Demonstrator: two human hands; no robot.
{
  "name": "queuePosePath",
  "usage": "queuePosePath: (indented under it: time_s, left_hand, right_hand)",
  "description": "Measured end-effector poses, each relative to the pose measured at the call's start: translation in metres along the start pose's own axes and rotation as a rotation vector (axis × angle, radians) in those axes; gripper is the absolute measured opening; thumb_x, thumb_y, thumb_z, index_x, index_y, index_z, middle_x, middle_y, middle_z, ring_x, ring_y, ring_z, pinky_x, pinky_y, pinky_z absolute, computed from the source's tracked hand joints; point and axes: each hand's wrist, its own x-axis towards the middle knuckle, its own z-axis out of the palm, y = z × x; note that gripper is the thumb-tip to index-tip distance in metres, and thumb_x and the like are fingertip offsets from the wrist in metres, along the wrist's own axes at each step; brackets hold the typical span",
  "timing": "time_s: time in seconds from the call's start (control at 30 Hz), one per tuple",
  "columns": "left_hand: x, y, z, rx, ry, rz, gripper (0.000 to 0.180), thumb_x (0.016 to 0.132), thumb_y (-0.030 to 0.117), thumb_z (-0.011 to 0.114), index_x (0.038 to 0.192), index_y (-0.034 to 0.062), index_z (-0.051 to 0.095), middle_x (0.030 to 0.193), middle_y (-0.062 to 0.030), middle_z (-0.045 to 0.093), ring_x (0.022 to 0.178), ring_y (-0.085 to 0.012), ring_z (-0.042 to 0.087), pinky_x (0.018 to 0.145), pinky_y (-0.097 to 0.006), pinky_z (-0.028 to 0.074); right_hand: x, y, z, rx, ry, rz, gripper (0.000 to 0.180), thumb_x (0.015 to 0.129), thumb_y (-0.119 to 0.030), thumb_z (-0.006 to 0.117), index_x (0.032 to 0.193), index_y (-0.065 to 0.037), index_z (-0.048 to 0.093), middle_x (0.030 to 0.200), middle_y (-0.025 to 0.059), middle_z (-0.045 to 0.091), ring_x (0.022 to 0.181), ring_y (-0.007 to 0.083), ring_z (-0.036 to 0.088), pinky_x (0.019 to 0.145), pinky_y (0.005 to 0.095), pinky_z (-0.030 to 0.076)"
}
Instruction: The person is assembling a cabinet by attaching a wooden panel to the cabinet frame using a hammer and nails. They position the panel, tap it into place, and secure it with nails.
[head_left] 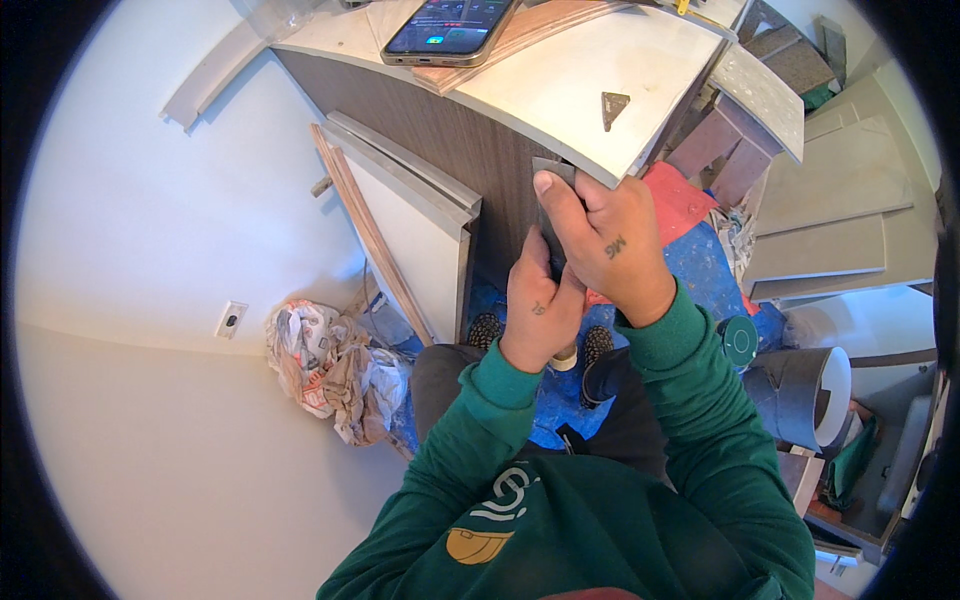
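My right hand grips a small dark grey flat piece, thumb pressed along its top, just under the near edge of a pale work surface. My left hand closes on the lower part of the same piece from below. Both hands meet in front of the dark wood-grain side of the cabinet. Most of the piece is hidden by my fingers. A small dark triangular offcut lies on the surface just above my hands.
A phone rests on a wooden strip at the top. White panels and a thin wood strip lean at the cabinet. Crumpled paper lies on the floor left. Blue sheet, grey boards and a dark roll sit right.
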Motion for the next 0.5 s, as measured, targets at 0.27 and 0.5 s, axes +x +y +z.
queuePosePath:
  time_s: [0.27,0.5]
  left_hand:
    - [0.008,-0.007,-0.016,0.170,-0.047,0.037,0.036,0.089,0.012,0.070,0.108,-0.0117,0.051,0.084,-0.0298,0.064,0.079,-0.0484,0.068,0.064,-0.046,0.052]
    - [0.005,-0.008,-0.016,0.173,-0.045,0.034,0.054,0.088,0.013,0.071,0.123,-0.0208,0.048,0.085,-0.0318,0.064,0.080,-0.0479,0.069,0.066,-0.046,0.053]
  right_hand:
    - [-0.005,0.000,0.003,0.125,0.045,0.073,0.026,0.096,-0.019,0.063,0.085,0.005,0.066,0.076,0.0259,0.064,0.072,0.0467,0.064,0.064,0.0490,0.052]
    - [-0.008,0.001,0.004,0.156,0.068,0.052,0.023,0.098,-0.016,0.062,0.086,0.004,0.066,0.080,0.0260,0.065,0.075,0.0465,0.064,0.067,0.0491,0.051]
